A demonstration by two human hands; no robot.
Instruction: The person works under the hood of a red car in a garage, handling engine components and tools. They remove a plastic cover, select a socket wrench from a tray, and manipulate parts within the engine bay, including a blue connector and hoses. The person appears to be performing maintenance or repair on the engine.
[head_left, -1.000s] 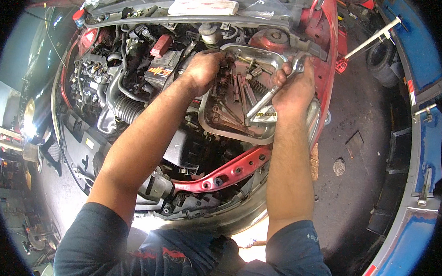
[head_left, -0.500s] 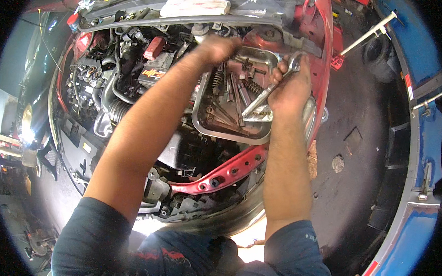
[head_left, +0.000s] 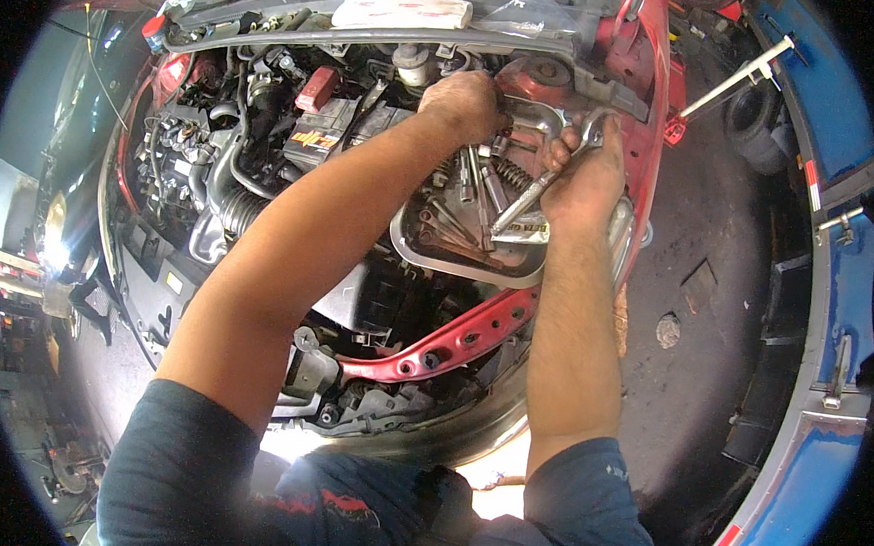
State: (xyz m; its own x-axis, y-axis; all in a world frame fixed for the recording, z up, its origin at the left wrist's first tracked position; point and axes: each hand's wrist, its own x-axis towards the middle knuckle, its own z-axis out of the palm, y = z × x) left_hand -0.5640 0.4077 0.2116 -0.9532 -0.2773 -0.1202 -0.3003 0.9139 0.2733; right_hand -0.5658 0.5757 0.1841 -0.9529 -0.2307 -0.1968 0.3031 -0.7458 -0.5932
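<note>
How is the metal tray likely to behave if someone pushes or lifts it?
The metal tray would probably stay stiff, judging by its formed, raised rim. It may feel heavy for its size, since many metal tools lie in it. Those would likely slide or rattle, as they lie loose with no visible dividers.

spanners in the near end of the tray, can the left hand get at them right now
Probably yes: the left hand is at the far end of the tray, and the spanners lie mostly uncovered, with the right hand and its wrench to their right.
</note>
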